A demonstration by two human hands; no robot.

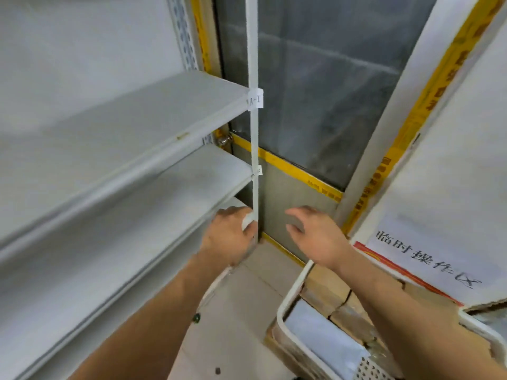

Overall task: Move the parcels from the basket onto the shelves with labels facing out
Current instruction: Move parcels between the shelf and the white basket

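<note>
Leftmost, the white metal shelves (115,127) stand bare: three boards show, the top one tagged A-1 (255,99) on the upright post (253,133), and no parcel sits on any of them. At the lower end of that post the left hand (229,237) rests with its fingers (248,222) curled around something small and white, perhaps a paper tag; what it is cannot be told, nor how firmly it is pinched. Just beside it, the right hand (315,234) hovers apart from everything, fingers (295,215) spread and loosely bent, holding nothing. Below and to the right sits the white plastic basket (288,300), still packed with parcels (326,294): roughly four brown cardboard boxes and one white bag can be counted, though the forearm hides part of the load. On the far right a paper sign (428,259) is stuck to the neighbouring panel. Judging from this, nothing has been moved yet. The likely trouble is a tightly wedged box dragging its neighbours up when lifted, or a parcel being shelved with its label turned inward, since no labels are visible on the upper faces from here.
</note>
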